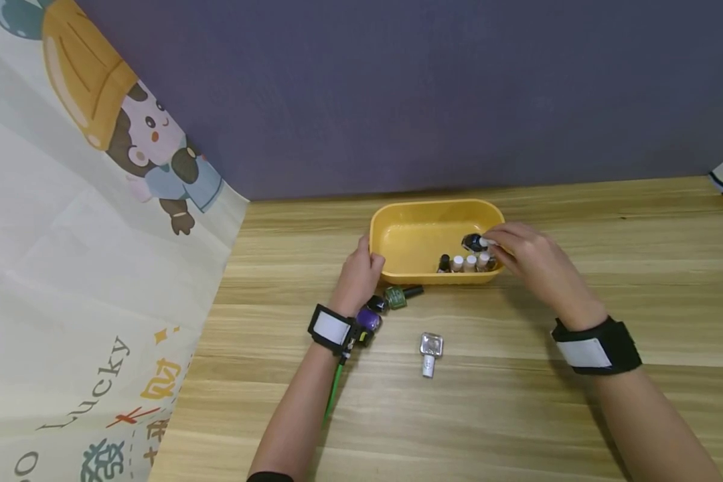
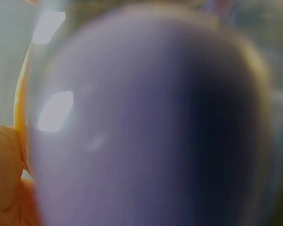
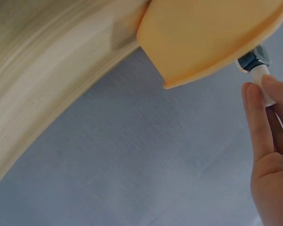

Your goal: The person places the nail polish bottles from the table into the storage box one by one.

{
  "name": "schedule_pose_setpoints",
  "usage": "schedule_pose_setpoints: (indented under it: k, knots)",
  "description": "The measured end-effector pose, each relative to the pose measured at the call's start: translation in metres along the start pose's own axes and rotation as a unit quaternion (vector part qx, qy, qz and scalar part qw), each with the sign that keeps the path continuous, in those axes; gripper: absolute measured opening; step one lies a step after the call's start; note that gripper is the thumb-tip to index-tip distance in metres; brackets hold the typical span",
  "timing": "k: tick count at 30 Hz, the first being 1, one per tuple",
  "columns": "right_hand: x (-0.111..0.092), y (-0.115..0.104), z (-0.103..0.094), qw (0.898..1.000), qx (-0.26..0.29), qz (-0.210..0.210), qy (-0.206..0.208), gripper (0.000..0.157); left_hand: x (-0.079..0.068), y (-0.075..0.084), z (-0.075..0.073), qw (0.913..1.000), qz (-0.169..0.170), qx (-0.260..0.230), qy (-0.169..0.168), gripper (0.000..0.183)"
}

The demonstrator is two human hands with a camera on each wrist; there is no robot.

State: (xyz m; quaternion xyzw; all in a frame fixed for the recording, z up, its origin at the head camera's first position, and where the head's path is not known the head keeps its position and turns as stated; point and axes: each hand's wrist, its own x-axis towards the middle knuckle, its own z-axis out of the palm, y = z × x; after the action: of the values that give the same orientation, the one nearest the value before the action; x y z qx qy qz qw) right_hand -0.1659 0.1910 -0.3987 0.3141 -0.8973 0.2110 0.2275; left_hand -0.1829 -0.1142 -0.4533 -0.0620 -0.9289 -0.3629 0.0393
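My left hand (image 1: pixel 359 273) grips the left end of a yellow plastic tray (image 1: pixel 436 278), with the thumb by its rim. Over the tray's right end, my right hand (image 1: pixel 533 258) pinches the white cap of a dark nail polish bottle (image 1: pixel 472 242). The right wrist view also shows this bottle (image 3: pixel 254 59), tilted beyond the tray's edge. Several nail polish bottles (image 1: pixel 457 264) with white, pale and black caps line the tray's near right side. A blurred purple shape (image 2: pixel 146 122) covers most of the left wrist view.
On the wooden table (image 1: pixel 494 415), a green nail polish bottle (image 1: pixel 395 298) and a purple one (image 1: pixel 369 319) lie beside my left wrist. A clear, square nail polish bottle (image 1: pixel 431 345) lies nearer, its cap towards me. A dark blue-grey wall (image 1: pixel 434 94) rises behind the tray.
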Motion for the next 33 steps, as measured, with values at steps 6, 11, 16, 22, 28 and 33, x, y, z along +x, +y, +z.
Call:
schedule_pose_setpoints:
  k: [6, 11, 16, 22, 28, 33]
  knots:
    - [-0.002, 0.005, 0.007, 1.0, -0.001, 0.003, -0.005, 0.027, 0.0, 0.0, 0.0, 1.0, -0.004, 0.0, -0.002, 0.054]
    - [-0.002, 0.008, 0.01, 1.0, 0.003, 0.001, -0.004, 0.025, 0.001, -0.001, 0.001, 1.0, -0.001, 0.005, 0.001, 0.054]
    - [-0.001, 0.01, 0.012, 1.0, 0.005, -0.001, -0.001, 0.025, 0.001, -0.002, 0.001, 1.0, 0.001, 0.006, 0.002, 0.054]
    - [-0.001, 0.012, 0.014, 1.0, 0.003, 0.006, -0.001, 0.027, 0.0, -0.001, 0.001, 1.0, -0.002, 0.002, -0.001, 0.054]
    - [-0.001, 0.015, 0.017, 1.0, 0.011, 0.014, 0.01, 0.028, 0.0, 0.0, 0.0, 1.0, -0.005, -0.001, -0.002, 0.053]
    - [-0.001, 0.018, 0.02, 0.999, 0.017, 0.028, 0.017, 0.029, 0.001, 0.0, 0.0, 1.0, -0.006, -0.002, -0.002, 0.054]
